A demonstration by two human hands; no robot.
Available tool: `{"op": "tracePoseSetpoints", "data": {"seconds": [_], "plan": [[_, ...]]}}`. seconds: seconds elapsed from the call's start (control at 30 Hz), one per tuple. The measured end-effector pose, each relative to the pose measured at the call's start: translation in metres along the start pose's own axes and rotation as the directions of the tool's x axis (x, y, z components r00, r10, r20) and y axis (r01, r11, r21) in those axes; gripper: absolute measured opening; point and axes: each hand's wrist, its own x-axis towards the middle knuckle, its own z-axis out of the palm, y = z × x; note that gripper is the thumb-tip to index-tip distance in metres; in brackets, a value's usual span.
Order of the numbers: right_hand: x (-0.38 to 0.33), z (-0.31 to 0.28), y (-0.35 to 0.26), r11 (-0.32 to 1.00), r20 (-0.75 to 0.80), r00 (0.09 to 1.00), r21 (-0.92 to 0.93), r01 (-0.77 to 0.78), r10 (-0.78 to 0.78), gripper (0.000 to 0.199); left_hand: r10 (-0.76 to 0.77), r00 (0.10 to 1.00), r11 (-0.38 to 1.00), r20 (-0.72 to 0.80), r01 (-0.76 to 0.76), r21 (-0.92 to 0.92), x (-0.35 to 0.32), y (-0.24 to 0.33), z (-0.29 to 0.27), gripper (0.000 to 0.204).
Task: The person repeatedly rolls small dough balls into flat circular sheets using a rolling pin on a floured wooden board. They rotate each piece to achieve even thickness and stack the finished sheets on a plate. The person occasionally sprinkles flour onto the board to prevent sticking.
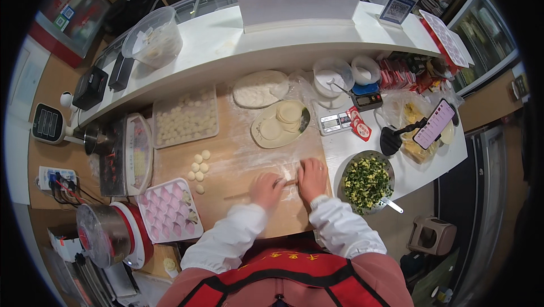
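Resting your left hand [267, 191] over a thin wooden stick [237, 196], you have it low on the near part of the big wooden board [238, 165]; the stick pokes out to the left and shows between your hands. Your right hand [313, 179] is at its right end, but I can't tell if either hand wraps tight around it. Little dough balls [195, 167] lie to the left, flat dough rounds [289, 113] sit on a far plate [256, 131], and chopped greens [365, 179] fill a bowl [342, 181] on the right
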Motion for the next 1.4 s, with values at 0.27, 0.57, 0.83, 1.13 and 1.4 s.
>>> {"op": "tracePoseSetpoints", "data": {"seconds": [0.27,0.57,0.83,1.13,1.4], "plan": [[-0.014,0.004,-0.009,1.0,0.018,1.0,-0.02,-0.008,0.008,0.028,-0.216,0.974,0.976,0.066,0.215,0.011,-0.007,-0.001,0.0,0.025],[-0.005,0.001,-0.018,0.993,0.038,0.993,-0.033,-0.114,0.115,0.029,-0.099,0.994,0.989,0.049,0.093,0.114,-0.01,-0.004,0.002,0.023],[-0.009,0.004,-0.016,0.993,-0.034,0.993,-0.009,-0.114,0.114,0.033,0.046,0.999,0.987,0.027,-0.049,0.152,-0.011,-0.005,0.002,0.023],[-0.013,0.003,-0.016,0.993,0.088,0.989,-0.05,-0.111,0.115,0.028,0.017,0.996,0.987,0.084,-0.03,0.161,-0.015,-0.005,0.001,0.023],[-0.015,0.005,-0.015,0.99,0.092,0.987,-0.074,-0.123,0.129,0.028,-0.235,0.954,0.972,0.184,0.232,0.041,-0.019,-0.002,-0.002,0.025]]}}
